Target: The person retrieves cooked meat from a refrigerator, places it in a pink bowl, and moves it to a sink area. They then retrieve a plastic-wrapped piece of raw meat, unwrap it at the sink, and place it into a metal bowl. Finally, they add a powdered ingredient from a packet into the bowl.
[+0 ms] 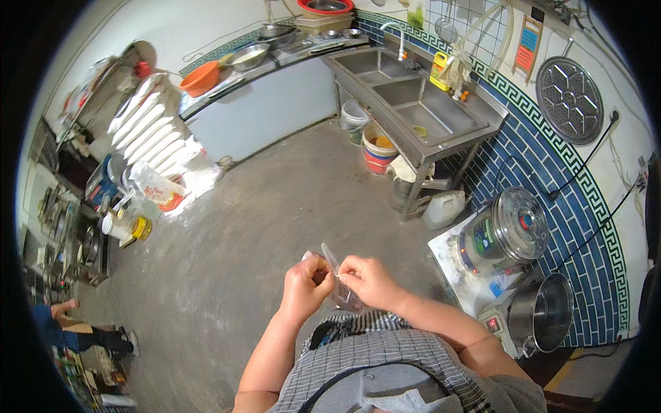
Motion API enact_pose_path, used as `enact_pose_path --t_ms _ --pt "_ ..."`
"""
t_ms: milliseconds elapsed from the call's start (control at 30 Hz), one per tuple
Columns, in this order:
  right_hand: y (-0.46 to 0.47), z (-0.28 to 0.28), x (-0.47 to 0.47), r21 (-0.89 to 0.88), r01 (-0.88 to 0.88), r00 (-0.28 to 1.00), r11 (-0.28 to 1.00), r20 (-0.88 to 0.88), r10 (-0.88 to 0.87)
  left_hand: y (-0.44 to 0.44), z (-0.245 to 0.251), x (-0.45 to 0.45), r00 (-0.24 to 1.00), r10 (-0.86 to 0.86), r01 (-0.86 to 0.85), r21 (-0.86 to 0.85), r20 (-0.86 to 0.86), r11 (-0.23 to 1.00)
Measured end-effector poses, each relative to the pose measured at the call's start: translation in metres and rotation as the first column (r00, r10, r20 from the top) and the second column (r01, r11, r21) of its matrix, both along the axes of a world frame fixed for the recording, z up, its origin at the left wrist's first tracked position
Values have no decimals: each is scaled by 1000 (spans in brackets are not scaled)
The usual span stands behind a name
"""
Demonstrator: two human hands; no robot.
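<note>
Both hands meet in front of my checked apron (361,351), above the floor. My left hand (309,284) pinches one side of a clear plastic bag (347,298) between thumb and fingers. On the other side, my right hand (369,281) grips the bag's upper edge, its fingertips close to the left thumb. A stiff clear strip of the plastic stands up between the hands. The lower part of the bag hangs against the apron. What the bag holds, if anything, I cannot tell.
A steel double sink (434,113) stands ahead right, with buckets (379,149) beneath. At right are a lidded steel pot (516,227) and an open pot (542,312). Stacked white sacks (155,134) and an orange basin (200,78) lie ahead left. Another person (77,330) is at far left.
</note>
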State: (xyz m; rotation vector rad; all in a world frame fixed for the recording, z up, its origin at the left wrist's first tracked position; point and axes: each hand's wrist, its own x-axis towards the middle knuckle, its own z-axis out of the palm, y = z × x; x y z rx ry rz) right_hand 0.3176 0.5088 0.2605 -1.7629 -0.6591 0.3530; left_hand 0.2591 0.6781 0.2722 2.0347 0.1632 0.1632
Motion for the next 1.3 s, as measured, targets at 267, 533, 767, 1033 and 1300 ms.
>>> enact_pose_path --t_ms 267,533,767,1033,1300 --pt "29 -2 133 -1 221 965 975 -146 -219 48 6 176 918 -391 396 -79 69 915" --pt "8 -20 272 -35 357 931 933 -68 -359 26 -17 346 829 -558 554 97 27 827" --pt "-30 -38 426 -89 321 945 943 -36 -326 -8 -29 497 823 -543 523 -150 -165 839" --pt "-67 -49 568 -119 366 929 923 -11 -370 -47 -51 638 859 -511 512 24 -15 859" --pt "-70 -105 654 -159 441 889 883 -61 -454 -49 -114 752 751 -660 656 114 -7 746"
